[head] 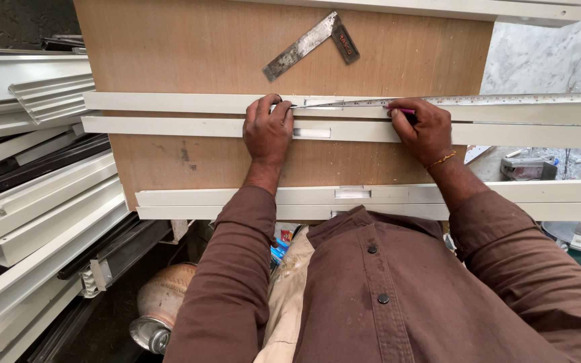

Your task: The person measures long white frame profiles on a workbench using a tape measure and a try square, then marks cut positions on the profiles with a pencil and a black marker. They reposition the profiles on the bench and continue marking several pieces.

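near edge: two white profiles lie across the bench right above the brown shirt, both hands reach past them, nothing touching them afaict.

left hand: palm down, fingers flat and closed together, pressing the near end of the tape measure onto the white profile. not gripping, just pinning it.

right hand: closed around a pink pencil, tip at the tape's edge, just right of the left hand w/ a gap between them.

tape direction: blade runs left-to-right, starts under the left fingertips, passes under the right hand's tip, carries on well out to the right where its hook end sits on the profile.

long axis: tape and profile are parallel, both crosswise to the person. so everything lines up sideways, not away from the body.

which hand's nearer the mark: the right one, pencil's touching the tape there. left is only the anchor.

second strip: another white profile sits just under both hands, toward the body side.

beyond the hands: a steel try square lies tilted on the wooden board, farther out, apart from both hands.

off left: stack of white and dark profiles, well apart from the left hand.
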Demonstrator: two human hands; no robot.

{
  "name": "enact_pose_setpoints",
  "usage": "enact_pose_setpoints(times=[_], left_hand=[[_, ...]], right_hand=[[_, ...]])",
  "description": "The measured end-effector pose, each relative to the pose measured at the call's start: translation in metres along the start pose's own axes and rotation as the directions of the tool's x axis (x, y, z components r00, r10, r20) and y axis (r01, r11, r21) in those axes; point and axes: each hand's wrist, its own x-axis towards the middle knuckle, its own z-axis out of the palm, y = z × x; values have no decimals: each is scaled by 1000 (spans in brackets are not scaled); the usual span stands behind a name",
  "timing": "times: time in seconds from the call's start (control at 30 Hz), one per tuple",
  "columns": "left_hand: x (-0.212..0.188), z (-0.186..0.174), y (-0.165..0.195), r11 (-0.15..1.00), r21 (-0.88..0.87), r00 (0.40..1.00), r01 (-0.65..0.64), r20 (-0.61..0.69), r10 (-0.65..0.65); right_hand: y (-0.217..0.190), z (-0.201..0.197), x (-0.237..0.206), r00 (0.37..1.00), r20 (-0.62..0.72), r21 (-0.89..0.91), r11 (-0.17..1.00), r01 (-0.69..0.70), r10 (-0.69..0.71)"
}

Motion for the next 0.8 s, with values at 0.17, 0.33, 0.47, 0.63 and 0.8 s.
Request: enact_pose_setpoints(times=[0.17,0.33,0.47,0.63,0.8], left_hand=[[1,0,0,1000,3,1000,-6,-2,6],[4,-9,-1,998,-54,999,-20,42,22],[-7,-33,-15,980,-167,913,112,407,-35],[-35,-58,-40,925,-240,710,294,703,-43],[-64,-62,-64,942,-145,791,301,590,-162]], right_hand=[[4,0,1,999,36,12,999,-38,38],[6,-15,-10,992,91,102,990,-101,92],[-3,-36,-52,929,370,185,979,-88,14],[-13,-45,-101,789,606,268,959,-90,-95],[-8,-38,-121,830,558,212,966,-150,7]])
